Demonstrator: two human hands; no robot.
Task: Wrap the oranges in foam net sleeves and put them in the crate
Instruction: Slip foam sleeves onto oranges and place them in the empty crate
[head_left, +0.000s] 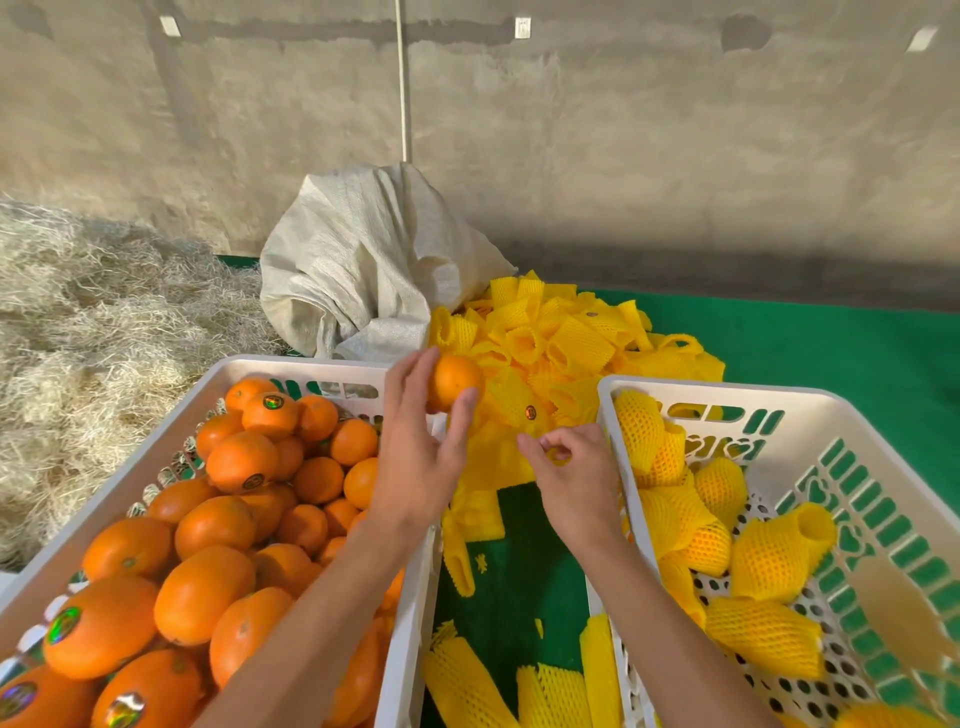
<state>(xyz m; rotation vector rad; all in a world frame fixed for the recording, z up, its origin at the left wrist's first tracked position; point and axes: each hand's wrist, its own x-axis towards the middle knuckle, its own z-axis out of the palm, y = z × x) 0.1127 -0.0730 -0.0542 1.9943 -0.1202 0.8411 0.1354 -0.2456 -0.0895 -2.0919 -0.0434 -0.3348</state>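
Item: one bare orange (453, 382), held in the left hand (415, 457), grip curled loosely round it, above the far rim of the crate of unwrapped oranges (291, 366).

Item: right hand (576, 475), grip pinching the edge of a foam net sleeve (558, 456) at the near side of the sleeve pile (561, 343) on the green mat (831, 353).

Relation: the sleeve lies to the right of the orange and nearer the person; its long axis cannot be told. The right hand is nearer it.

Item: right crate (727, 397), holding wrapped oranges.
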